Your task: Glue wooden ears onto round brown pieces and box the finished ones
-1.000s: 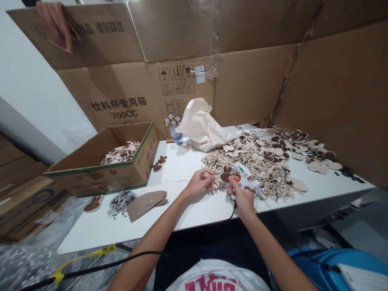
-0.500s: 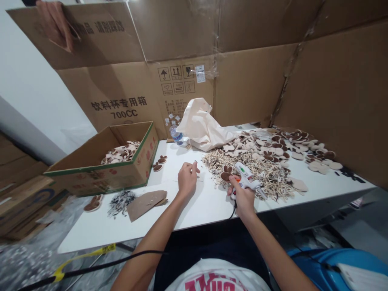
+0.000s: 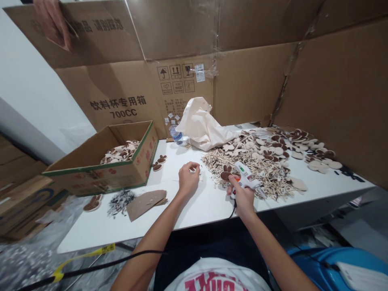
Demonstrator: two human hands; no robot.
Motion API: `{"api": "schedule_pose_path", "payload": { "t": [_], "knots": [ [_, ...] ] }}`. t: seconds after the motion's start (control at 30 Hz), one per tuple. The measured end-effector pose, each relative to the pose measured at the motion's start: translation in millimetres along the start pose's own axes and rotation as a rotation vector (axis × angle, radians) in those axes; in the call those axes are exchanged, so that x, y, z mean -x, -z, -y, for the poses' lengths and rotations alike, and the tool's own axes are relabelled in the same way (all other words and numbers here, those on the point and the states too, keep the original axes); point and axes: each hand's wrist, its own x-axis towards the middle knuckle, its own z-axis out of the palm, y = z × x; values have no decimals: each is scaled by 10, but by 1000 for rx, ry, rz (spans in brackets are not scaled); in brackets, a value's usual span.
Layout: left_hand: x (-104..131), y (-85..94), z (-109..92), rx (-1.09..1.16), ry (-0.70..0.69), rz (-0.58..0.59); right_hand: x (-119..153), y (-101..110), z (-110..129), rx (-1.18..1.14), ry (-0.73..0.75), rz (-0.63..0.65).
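My right hand is closed around a white glue gun with an orange part and a black cord. Its thumb and fingers also hold a brown bunny-shaped felt piece, ears up, beside the gun. Over the white table, my left hand is in a pinch, thumb and forefinger tips together in a ring. Anything between those tips is too small to make out. Just right of it spreads a heap of thin cream ties or strips, with a pile of cream and brown felt pieces behind.
An open cardboard box holding felt pieces stands at the left. Two brown bunny pieces lie beside it. Nearer are dark scraps and a brown card. A bottle and cream cloth stand behind; another person's hand hangs upper left.
My left hand's thumb and forefinger have come together into a ring, the hand shifting slightly right. My right hand stays put with the glue gun and bunny piece.
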Motion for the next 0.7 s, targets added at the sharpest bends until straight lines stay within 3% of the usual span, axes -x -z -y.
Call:
{"api": "schedule_pose_path", "payload": {
  "t": [0.13,0.3,0.53,0.7],
  "knots": [
    [-23,39,36,-43,108,0,5,1,5,8,5,4],
    [-22,58,-40,-15,-59,14,4,-8,14,-14,16,-1],
    [150,14,-187,-74,-348,456,13,-4,20,26,-22,2],
    [167,9,-161,-24,-417,649,11,4,9,22,-10,11]
  ]
}}
